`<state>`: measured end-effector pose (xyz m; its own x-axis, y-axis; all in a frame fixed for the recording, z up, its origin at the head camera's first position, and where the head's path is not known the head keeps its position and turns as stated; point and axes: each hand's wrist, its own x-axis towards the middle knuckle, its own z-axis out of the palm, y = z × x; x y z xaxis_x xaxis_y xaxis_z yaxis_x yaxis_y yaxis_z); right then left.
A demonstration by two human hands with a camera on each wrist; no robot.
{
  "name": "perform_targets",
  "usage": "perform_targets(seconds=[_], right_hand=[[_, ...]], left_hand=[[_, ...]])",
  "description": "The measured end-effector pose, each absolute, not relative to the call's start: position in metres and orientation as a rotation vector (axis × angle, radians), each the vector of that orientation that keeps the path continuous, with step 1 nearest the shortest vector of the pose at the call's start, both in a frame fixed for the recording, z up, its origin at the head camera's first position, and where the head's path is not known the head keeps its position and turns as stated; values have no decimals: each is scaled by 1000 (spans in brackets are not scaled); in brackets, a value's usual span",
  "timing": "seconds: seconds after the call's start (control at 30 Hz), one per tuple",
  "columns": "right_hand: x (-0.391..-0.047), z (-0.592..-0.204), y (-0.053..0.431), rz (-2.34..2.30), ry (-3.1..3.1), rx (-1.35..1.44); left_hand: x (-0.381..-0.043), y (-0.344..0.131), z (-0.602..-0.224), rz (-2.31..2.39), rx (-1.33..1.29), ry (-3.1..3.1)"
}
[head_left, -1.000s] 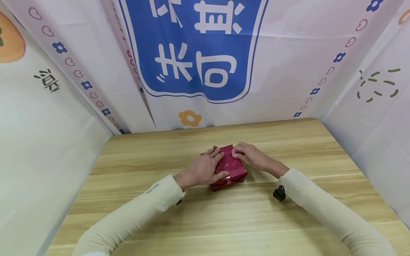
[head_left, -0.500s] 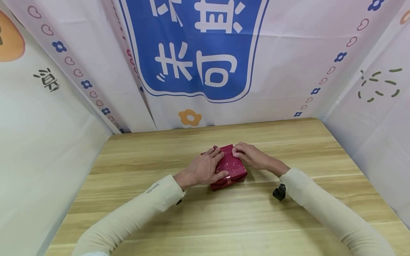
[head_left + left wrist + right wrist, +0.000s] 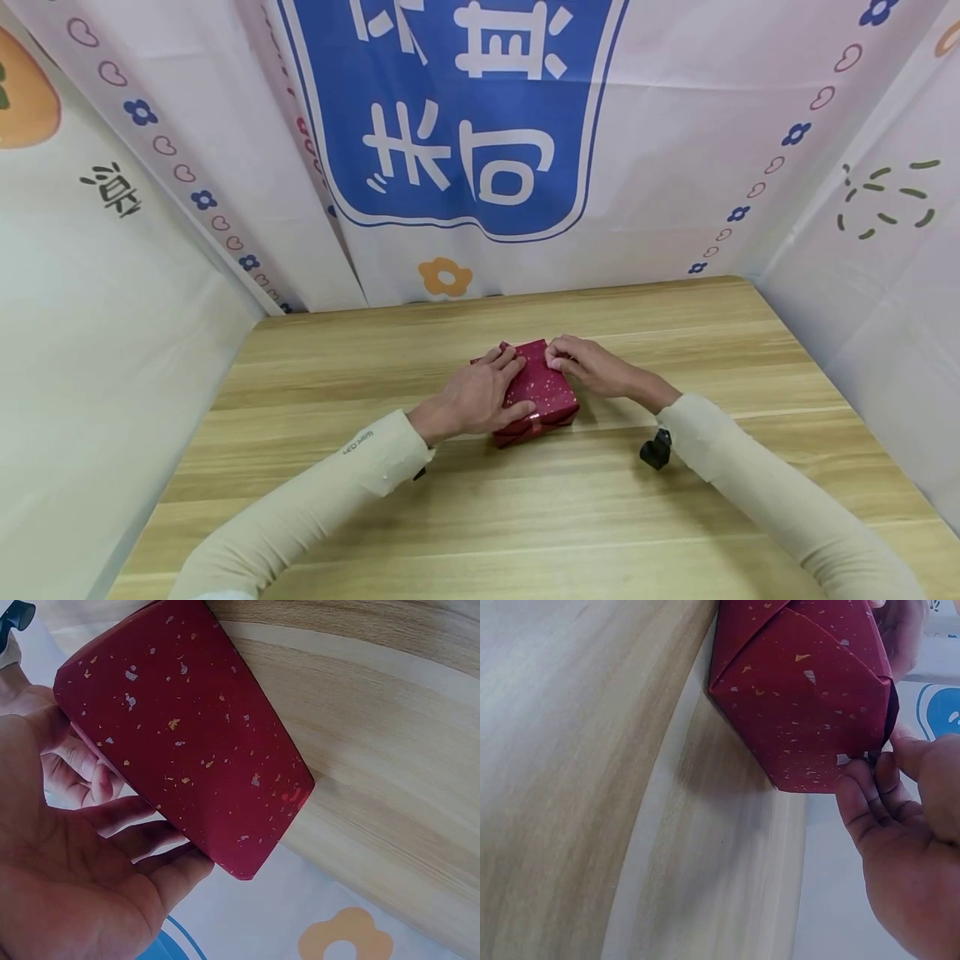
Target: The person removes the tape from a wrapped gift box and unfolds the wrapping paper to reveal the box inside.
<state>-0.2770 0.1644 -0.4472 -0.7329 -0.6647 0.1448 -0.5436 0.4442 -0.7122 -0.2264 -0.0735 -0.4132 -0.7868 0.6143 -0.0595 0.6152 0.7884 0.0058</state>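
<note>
A small gift box (image 3: pixel 542 385) wrapped in dark red paper with gold and silver flecks lies on the wooden table (image 3: pixel 480 517). A strip of clear tape (image 3: pixel 535 422) crosses its near end. My left hand (image 3: pixel 474 398) rests over the left of the box, fingers spread across the top and thumb at the near edge. With bent fingers, my right hand (image 3: pixel 592 368) pinches the wrapping paper (image 3: pixel 802 731) at the far right edge. In the right wrist view, folds cross that side, with thumb above and fingers below the paper's edge (image 3: pixel 892 712).
White printed sheets hang behind and at both sides of the table, one with a large blue sign (image 3: pixel 480 179) and an orange flower (image 3: pixel 446 276). A black wrist camera (image 3: pixel 656 450) sits under the right sleeve (image 3: pixel 697 433).
My right hand has shifted very slightly to the right along the box's edge. The box and my left hand stay in place.
</note>
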Motion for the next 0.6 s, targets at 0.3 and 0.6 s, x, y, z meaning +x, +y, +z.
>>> perform_targets(seconds=[0.3,0.6], right_hand=[[-275,-447,165,-1230,2495,-1013],[-277,-448,169,-1250,2450,-1055]], left_hand=[[-226,-73,-414,-11,1000,2909],[-226,-73,-413,8,984,2900]])
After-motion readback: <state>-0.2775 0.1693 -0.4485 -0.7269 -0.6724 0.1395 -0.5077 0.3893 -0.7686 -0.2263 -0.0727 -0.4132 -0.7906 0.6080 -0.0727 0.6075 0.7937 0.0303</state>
